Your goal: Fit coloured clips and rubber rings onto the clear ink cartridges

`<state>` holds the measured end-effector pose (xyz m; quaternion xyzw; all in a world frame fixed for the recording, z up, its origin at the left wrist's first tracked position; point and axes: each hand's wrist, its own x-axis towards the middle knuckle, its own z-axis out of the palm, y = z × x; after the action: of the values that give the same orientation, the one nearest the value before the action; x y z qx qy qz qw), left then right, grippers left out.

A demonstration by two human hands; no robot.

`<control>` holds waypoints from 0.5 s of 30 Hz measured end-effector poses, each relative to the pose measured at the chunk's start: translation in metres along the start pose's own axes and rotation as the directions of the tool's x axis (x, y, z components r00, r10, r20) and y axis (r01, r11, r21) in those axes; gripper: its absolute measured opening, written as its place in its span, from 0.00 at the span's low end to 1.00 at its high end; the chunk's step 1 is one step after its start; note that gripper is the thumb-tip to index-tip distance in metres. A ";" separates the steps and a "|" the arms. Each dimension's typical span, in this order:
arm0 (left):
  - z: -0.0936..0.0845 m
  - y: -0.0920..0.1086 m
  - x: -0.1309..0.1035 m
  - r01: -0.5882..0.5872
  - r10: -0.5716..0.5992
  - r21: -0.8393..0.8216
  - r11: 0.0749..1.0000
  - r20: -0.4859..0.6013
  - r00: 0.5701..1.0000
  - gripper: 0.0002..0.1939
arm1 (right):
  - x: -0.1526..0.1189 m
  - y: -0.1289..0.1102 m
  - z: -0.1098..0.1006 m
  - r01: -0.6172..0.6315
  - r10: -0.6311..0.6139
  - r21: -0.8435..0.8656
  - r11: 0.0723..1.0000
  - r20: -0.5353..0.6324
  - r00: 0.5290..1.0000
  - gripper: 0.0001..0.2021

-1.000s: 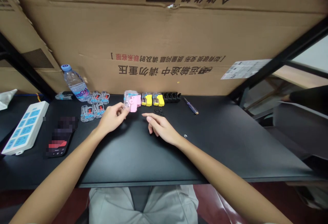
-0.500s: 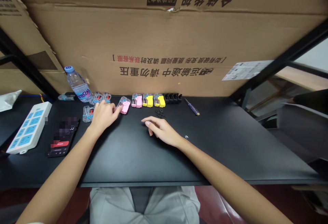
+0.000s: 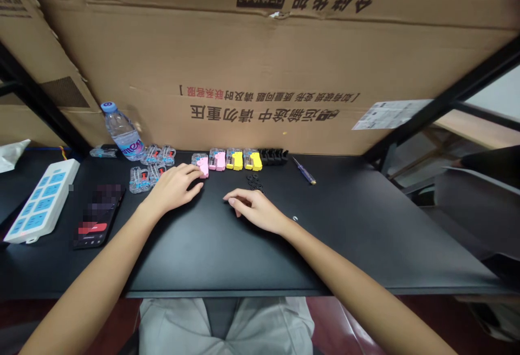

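My left hand (image 3: pixel 175 186) is open, its fingertips touching the lower edge of a pink and clear piece (image 3: pixel 203 165). Beside that piece, in a row to the right, stand another pink one (image 3: pixel 218 160) and two yellow ones (image 3: pixel 235 159), (image 3: pixel 254 160). Several clear pieces (image 3: pixel 140 179) with red and blue parts lie left of my left hand, one partly behind it. My right hand (image 3: pixel 254 206) rests on the table with curved, parted fingers and nothing in them. Small black rings (image 3: pixel 254 182) lie just beyond it.
Black parts (image 3: pixel 274 156) and a screwdriver (image 3: pixel 304 171) lie at the back. A bottle (image 3: pixel 124 133), phone (image 3: pixel 99 217) and power strip (image 3: pixel 44 201) are at the left. A small white piece (image 3: pixel 295 218) lies right of my right hand. Cardboard (image 3: pixel 244 52) stands behind.
The leftmost pink piece has turned straighter and moved back and right, closer to the row. My left hand has shifted right and its fingers have spread. My right hand has barely moved.
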<state>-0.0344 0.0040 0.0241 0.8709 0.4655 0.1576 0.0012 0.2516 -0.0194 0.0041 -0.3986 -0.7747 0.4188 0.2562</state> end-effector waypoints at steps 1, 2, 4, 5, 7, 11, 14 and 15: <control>0.003 -0.002 -0.001 0.015 -0.015 -0.007 1.000 0.007 1.000 0.21 | 0.000 0.000 0.000 0.002 -0.002 -0.003 1.000 0.002 1.000 0.18; 0.006 -0.005 -0.001 0.027 -0.026 -0.014 1.000 0.014 1.000 0.23 | 0.000 0.001 0.000 0.004 -0.004 -0.005 1.000 0.003 1.000 0.18; 0.011 -0.009 -0.002 0.033 -0.032 -0.027 0.999 0.030 0.999 0.27 | 0.000 0.001 0.000 0.010 -0.010 -0.009 1.000 0.005 1.000 0.17; 0.013 -0.011 -0.002 0.033 -0.031 -0.032 0.999 0.040 0.999 0.29 | 0.000 0.002 -0.001 0.012 -0.012 -0.011 1.000 0.006 1.000 0.17; 0.016 -0.012 -0.003 0.034 -0.031 -0.037 0.999 0.059 0.998 0.31 | 0.000 0.003 -0.001 0.016 -0.016 -0.014 1.000 0.007 1.000 0.17; 0.020 -0.011 -0.002 0.058 -0.055 -0.031 0.998 0.097 0.994 0.34 | -0.001 0.004 0.002 0.022 -0.021 -0.010 1.000 0.015 1.000 0.16; 0.024 -0.010 -0.002 0.064 -0.058 -0.041 0.997 0.130 0.990 0.35 | -0.001 0.002 0.003 0.036 -0.036 -0.015 0.999 0.022 0.999 0.16; 0.024 -0.010 -0.002 0.062 -0.056 -0.044 0.997 0.137 0.989 0.36 | -0.001 0.002 0.002 0.053 -0.053 -0.029 0.998 0.004 0.999 0.15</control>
<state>-0.0366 0.0119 -0.0011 0.8651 0.4860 0.1090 0.0586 0.2514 -0.0202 0.0019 -0.3809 -0.7915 0.4011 0.2599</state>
